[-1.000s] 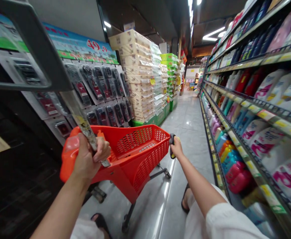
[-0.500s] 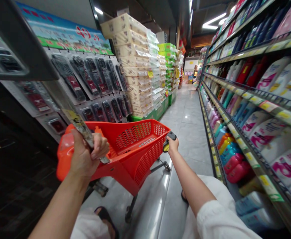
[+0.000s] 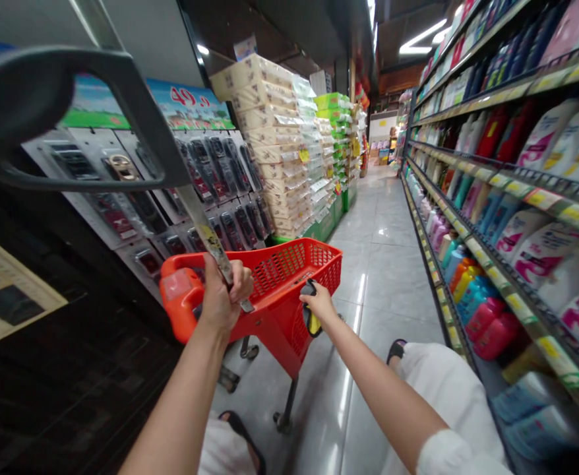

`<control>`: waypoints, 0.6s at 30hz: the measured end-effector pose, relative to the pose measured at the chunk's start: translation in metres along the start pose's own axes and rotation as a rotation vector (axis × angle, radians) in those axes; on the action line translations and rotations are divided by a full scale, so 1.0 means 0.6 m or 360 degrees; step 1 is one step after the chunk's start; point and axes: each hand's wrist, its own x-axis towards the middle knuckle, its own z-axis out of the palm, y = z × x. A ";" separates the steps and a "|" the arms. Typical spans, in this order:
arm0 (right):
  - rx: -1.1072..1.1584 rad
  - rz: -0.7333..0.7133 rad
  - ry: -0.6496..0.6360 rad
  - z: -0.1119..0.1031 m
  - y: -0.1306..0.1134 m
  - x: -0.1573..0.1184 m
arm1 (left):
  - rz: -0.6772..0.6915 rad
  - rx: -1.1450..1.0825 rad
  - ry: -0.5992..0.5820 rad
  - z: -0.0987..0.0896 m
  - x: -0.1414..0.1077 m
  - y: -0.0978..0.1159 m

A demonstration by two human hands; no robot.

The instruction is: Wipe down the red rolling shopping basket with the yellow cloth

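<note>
Wrapped firmly around the scuffed lower part of a metal pole (image 3: 209,236), a person's left hand (image 3: 223,293) leaves only the short bottom end showing below the fist. Higher up, a dark grey looped handle (image 3: 158,148) sits on the slanting pole, which runs on above it toward the top of the view. The right hand (image 3: 323,305), curled closed, grasps a small dark grey and yellow object (image 3: 313,320), partly hidden by the fingers. Both hands are in front of a red shopping cart (image 3: 272,340), the left near its handle end, the right before its perforated side; whether the pole or the small object touches it cannot be told.

To the left of the cart, packaged goods (image 3: 233,221) hang in rows beneath a sign (image 3: 188,99) reading 49.9. Pale cartons (image 3: 279,148) rise in a tall stack beyond, with bright green packs (image 3: 336,128) farther back. Along the right, shelves (image 3: 517,181) carry bottles (image 3: 537,257), and glossy grey floor tiles (image 3: 393,270) stretch down the aisle between.
</note>
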 end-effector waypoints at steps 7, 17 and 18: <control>-0.0137 -0.0247 -0.0212 0.087 -0.074 -0.136 | 0.0002 -0.0035 0.0058 -0.002 0.004 0.004; -0.0566 -0.0273 0.0223 -0.004 -0.004 -0.079 | 0.0014 -0.0007 0.0076 -0.009 -0.011 0.011; -0.0582 -0.0281 0.0254 -0.010 0.003 -0.063 | 0.0012 -0.0001 0.0080 -0.008 -0.011 0.011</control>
